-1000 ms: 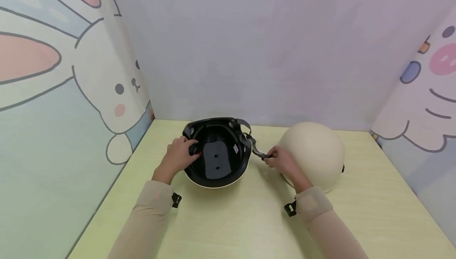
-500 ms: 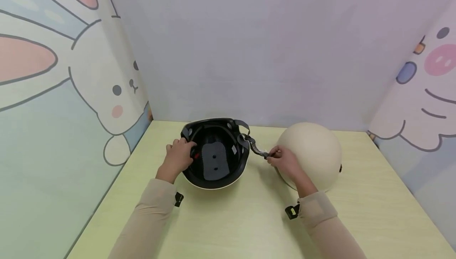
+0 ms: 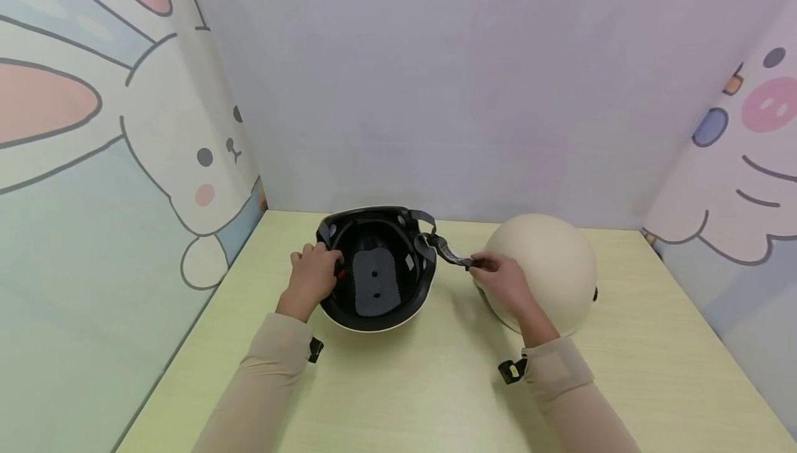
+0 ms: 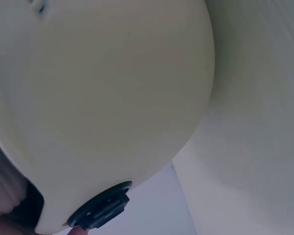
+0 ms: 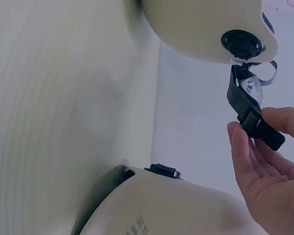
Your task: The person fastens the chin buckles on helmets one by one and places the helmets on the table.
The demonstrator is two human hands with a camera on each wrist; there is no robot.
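A cream helmet (image 3: 376,321) lies upside down on the table, its black padded inside facing up. My left hand (image 3: 311,273) grips its left rim, fingers over the edge. The helmet's outer shell (image 4: 117,98) fills much of the left wrist view. From the right side of the helmet a dark chin strap (image 3: 447,251) stretches out. My right hand (image 3: 503,283) pinches the strap's end, where a black buckle (image 5: 251,122) sits between thumb and fingers in the right wrist view. Beside that hand rests a second cream helmet (image 3: 554,259), dome up.
The pale wooden table (image 3: 423,398) runs back to a plain lilac wall (image 3: 448,93). Cartoon panels border it, with a rabbit (image 3: 187,135) at left and a pink-nosed figure (image 3: 772,107) at right. The second helmet stands close behind my right hand.
My right hand has raised the strap end slightly. My left hand stays at the rim, its thumb now less visible inside. Both helmets stay put; the head view has shifted a little.
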